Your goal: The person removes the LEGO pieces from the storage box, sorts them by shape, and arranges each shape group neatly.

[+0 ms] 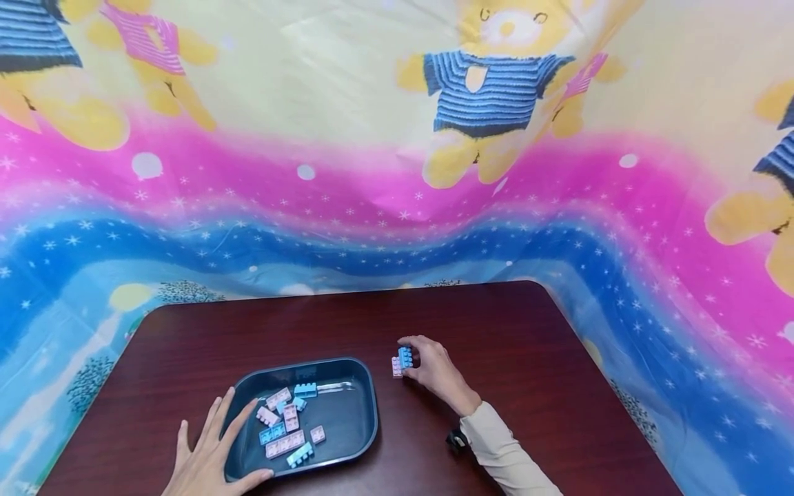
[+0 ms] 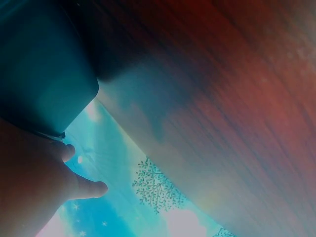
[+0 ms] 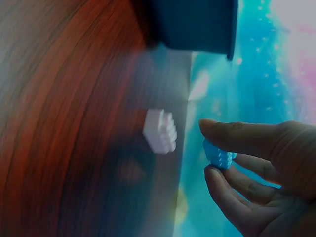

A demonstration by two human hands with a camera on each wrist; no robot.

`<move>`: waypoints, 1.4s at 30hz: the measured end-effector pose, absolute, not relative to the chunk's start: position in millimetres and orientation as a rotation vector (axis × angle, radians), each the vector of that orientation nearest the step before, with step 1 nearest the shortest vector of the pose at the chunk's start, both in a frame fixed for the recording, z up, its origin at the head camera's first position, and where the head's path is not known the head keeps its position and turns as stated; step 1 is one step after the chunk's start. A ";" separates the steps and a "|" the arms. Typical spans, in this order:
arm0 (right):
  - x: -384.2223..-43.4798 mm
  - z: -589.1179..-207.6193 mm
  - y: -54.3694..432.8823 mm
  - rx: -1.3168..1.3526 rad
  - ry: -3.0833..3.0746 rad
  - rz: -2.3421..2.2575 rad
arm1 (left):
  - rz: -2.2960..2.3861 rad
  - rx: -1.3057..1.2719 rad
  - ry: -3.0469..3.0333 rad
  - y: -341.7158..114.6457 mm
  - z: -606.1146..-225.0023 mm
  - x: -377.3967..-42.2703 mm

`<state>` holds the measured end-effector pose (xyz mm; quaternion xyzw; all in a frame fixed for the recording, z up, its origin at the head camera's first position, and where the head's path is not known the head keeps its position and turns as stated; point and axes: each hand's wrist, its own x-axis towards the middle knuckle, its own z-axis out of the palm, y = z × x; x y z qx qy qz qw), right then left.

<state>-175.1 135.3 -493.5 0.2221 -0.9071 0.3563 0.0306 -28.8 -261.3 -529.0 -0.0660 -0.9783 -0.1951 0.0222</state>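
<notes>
My right hand [image 1: 439,372] pinches a light blue toy building brick [image 3: 218,155] between thumb and fingers, above the table. Just left of it, a pale pink brick [image 3: 158,131] sits on the wood, its studs turned toward the hand in the right wrist view. My left hand [image 1: 207,448] is spread, fingers straight, over the left edge of a dark tray [image 1: 347,417]; its thumb reaches along the near rim. Inside the tray lie several pink and blue bricks, among them a long pink brick [image 1: 284,444] and a blue brick [image 1: 305,390].
A dark reddish wooden table [image 1: 496,324] carries the tray and bricks. Behind it and at both sides hangs a printed cloth [image 1: 372,172] with bears and snowflakes. Something small and black [image 1: 457,439] is at the right wrist, beside the light sleeve [image 1: 505,448].
</notes>
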 end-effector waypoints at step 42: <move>-193.8 -534.2 153.2 0.691 -2.890 1.072 | -0.688 -0.223 -3.000 -261.7 -526.0 -27.8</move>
